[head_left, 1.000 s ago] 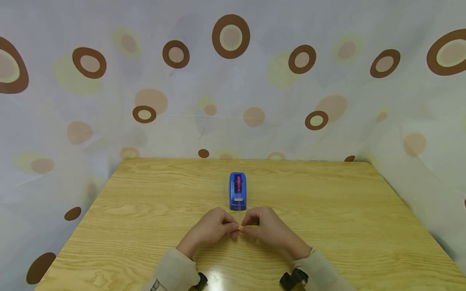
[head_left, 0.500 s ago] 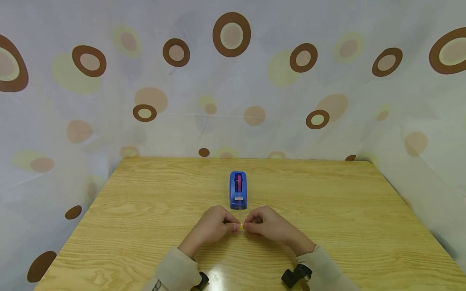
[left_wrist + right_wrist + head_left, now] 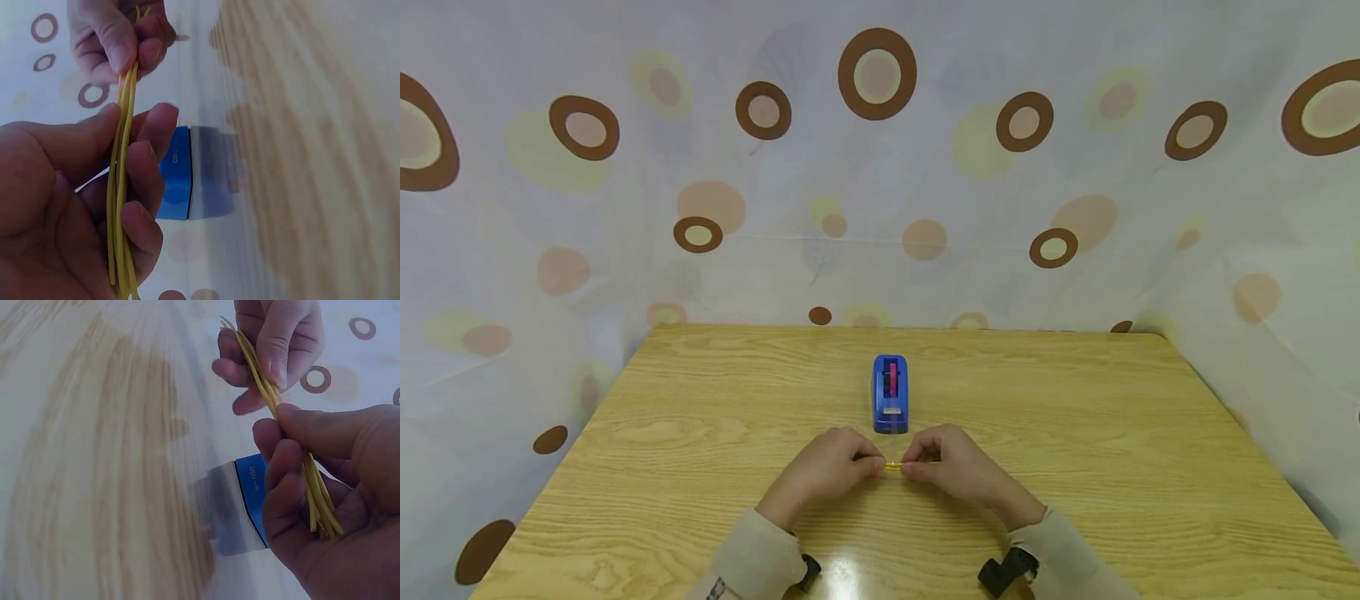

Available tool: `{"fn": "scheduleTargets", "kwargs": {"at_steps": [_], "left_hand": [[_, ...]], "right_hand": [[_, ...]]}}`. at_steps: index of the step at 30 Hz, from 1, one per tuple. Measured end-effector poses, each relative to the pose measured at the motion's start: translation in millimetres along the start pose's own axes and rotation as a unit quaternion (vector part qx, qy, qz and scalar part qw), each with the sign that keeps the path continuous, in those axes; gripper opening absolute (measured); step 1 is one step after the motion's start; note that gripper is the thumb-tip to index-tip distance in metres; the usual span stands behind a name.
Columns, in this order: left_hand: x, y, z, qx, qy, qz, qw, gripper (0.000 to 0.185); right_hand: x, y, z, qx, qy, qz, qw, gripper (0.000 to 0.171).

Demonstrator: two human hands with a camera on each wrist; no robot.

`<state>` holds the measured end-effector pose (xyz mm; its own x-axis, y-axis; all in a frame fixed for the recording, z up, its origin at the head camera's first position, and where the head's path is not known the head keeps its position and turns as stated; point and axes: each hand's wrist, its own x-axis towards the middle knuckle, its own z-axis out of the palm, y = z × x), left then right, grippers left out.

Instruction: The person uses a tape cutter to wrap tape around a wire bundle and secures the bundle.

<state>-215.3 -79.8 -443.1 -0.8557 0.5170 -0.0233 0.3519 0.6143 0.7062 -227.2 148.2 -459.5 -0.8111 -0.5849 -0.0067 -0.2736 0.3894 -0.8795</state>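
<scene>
Sleeves: pale sleeves end behind both hands, with black wrist gear on the inner sides.
Left hand: pinches yellow strands between thumb and finger, other fingers curled behind them.
Right hand: pinches the same bundle from the other side, its thumb tip near the left one.
Yellow strands: bridge the gap between the two hands, thin and several, their ends passing over each palm.
Loose ends: they fan apart at the right palm, so a pinch that slackens could let single strands slide out and the bundle go uneven.
Faint clear streak: runs from beyond the hands toward the fingertips — perhaps tape, though contact with the strands cannot be told; if tape, it could catch a fingertip or twist.
Blue dispenser: stands just beyond the hands, between them, touched by neither.
Tabletop and spotted cloth: wood under the hands, cloth well beyond.
Head against wrists: only the head view shows the dispenser's pink core; only the wrist views show the separate strands and their ends.
</scene>
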Motion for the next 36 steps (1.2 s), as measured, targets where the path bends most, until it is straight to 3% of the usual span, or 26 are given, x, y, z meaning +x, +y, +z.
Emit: {"fn": "scheduleTargets", "kwargs": {"at_steps": [8,14,28,36], "left_hand": [[-0.8,-3.0,-3.8,-0.015,-0.033,0.007,0.9993,0.029],[-0.2,-6.4,-2.1,-0.022,-0.016,0.008,0.9996,0.022],[2.3,-6.4,0.7,-0.008,0.015,0.019,0.9997,0.023],[4.1,-6.1,1.2,0.001,0.029,0.011,0.9995,0.012]], "right_hand": [[-1.5,-3.0,-0.6,-0.021,0.017,-0.003,1.000,0.007],[-1.2,-1.5,-0.2,-0.033,0.024,-0.002,0.999,0.005],[-1.8,-1.1,-5.9,0.033,-0.008,0.048,0.998,0.011],[-1.9,-3.3,-2.5,0.031,0.024,0.039,0.998,0.008]]}}
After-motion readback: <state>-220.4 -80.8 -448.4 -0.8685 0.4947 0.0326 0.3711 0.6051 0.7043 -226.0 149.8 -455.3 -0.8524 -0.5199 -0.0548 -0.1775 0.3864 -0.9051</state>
